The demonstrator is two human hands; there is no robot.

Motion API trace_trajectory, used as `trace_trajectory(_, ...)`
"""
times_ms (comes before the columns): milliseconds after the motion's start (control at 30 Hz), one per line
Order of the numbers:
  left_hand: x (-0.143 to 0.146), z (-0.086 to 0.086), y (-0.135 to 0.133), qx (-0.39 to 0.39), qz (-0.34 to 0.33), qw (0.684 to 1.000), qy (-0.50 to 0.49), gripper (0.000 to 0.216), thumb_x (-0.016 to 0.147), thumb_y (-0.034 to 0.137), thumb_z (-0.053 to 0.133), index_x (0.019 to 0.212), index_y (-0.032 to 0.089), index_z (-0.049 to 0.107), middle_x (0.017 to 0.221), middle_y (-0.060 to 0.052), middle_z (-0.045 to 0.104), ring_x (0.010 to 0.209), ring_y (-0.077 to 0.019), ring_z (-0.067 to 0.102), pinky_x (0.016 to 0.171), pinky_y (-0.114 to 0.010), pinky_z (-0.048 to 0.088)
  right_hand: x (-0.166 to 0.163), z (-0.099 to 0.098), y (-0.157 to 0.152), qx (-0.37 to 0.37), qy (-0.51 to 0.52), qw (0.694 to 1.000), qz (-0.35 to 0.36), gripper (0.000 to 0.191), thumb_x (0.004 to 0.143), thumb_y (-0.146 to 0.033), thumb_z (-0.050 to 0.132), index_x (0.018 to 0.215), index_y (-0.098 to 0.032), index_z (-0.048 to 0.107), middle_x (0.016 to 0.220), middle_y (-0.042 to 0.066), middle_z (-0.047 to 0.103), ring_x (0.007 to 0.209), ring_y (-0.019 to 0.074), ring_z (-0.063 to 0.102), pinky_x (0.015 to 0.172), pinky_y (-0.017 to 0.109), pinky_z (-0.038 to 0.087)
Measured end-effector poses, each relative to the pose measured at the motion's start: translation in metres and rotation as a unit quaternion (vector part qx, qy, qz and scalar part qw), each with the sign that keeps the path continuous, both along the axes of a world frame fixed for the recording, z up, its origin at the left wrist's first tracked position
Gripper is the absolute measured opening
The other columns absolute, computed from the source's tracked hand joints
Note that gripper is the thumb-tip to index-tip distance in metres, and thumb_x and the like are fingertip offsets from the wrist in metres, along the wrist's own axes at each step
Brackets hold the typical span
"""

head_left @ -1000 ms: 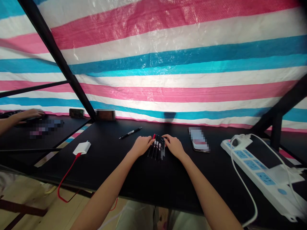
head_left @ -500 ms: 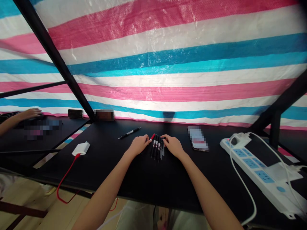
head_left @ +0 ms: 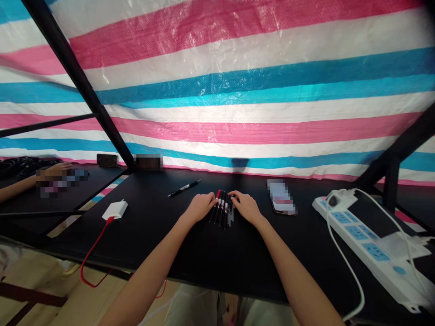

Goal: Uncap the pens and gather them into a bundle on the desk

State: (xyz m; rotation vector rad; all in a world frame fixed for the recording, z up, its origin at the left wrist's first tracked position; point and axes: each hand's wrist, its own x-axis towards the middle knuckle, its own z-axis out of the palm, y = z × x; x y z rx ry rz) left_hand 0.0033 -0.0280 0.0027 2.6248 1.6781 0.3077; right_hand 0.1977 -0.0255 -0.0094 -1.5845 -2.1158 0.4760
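A row of several black pens [head_left: 223, 209], one of them red-capped, lies side by side on the black table [head_left: 210, 253]. My left hand [head_left: 200, 207] rests palm down at the left of the row, its fingertips touching the red-capped pen [head_left: 217, 194]. Palm down at the right of the row, my right hand [head_left: 246, 207] has its fingertips against the outermost pen. Both hands have loosely curved fingers and hold nothing. A single black pen [head_left: 184, 188] lies apart, farther back on the left.
A phone [head_left: 281, 202] lies right of my hands. A white power strip [head_left: 370, 246] with white cables sits at the far right, and a white charger [head_left: 115, 210] with a red cable at the left. Another person's hand [head_left: 59, 167] is on the neighbouring table. A striped tarp hangs behind.
My hands have stayed at the two sides of the pen row, nudging it slightly. The other person's hand on the left table has shifted to the right.
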Motion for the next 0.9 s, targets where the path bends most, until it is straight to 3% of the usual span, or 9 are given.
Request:
trace_trajectory(200,-0.004,-0.003,0.003,-0.004,0.029,0.999,0.039,0.036,0.09,0.037,0.023,0.082,0.018,0.052,0.072,-0.005,0.062,0.069,-0.0177,0.059,0.063,-0.027,0.035,0.001,0.0,0.0,-0.005,-0.002,1.0,-0.005,0.024,0.085,-0.028,0.04,0.103,-0.027,0.056,0.067,-0.002,0.063,0.07,0.0147,0.057,0.058,0.023,0.031)
trace_trajectory(333,-0.013,-0.008,0.009,0.076,0.082,0.993,0.047,0.024,0.086,0.033,0.034,0.088,0.017,0.051,0.076,-0.007,0.06,0.077,-0.02,0.055,0.07,-0.031,0.035,0.003,-0.001,0.001,-0.01,0.009,1.0,-0.007,0.026,0.085,-0.028,0.038,0.104,-0.027,0.056,0.063,-0.002,0.062,0.068,0.015,0.057,0.057,0.023,0.031)
trace_trajectory(467,-0.029,-0.012,0.016,0.19,0.192,0.962,0.035,0.024,0.081,0.028,0.041,0.102,0.016,0.047,0.096,-0.013,0.055,0.093,-0.0255,0.047,0.074,-0.035,0.033,0.003,-0.002,0.001,-0.007,0.011,1.0,-0.007,0.026,0.085,-0.029,0.038,0.105,-0.028,0.055,0.063,-0.002,0.062,0.065,0.0149,0.056,0.056,0.023,0.03)
trace_trajectory(633,-0.049,-0.016,0.021,0.166,0.307,0.935,0.057,0.028,0.081,0.029,0.039,0.1,0.01,0.049,0.095,-0.016,0.054,0.091,-0.0289,0.045,0.072,-0.038,0.032,0.003,-0.001,0.0,-0.006,0.009,1.0,-0.008,0.026,0.085,-0.029,0.038,0.105,-0.027,0.056,0.063,-0.002,0.062,0.067,0.0156,0.056,0.056,0.023,0.029)
trace_trajectory(900,-0.045,-0.017,0.019,0.193,0.276,0.94,0.062,0.022,0.084,0.023,0.034,0.088,0.012,0.053,0.087,-0.014,0.056,0.089,-0.026,0.045,0.081,-0.04,0.027,0.006,0.0,-0.001,-0.004,0.009,1.0,-0.009,0.025,0.085,-0.028,0.039,0.103,-0.027,0.057,0.062,-0.002,0.062,0.066,0.0146,0.056,0.056,0.023,0.029)
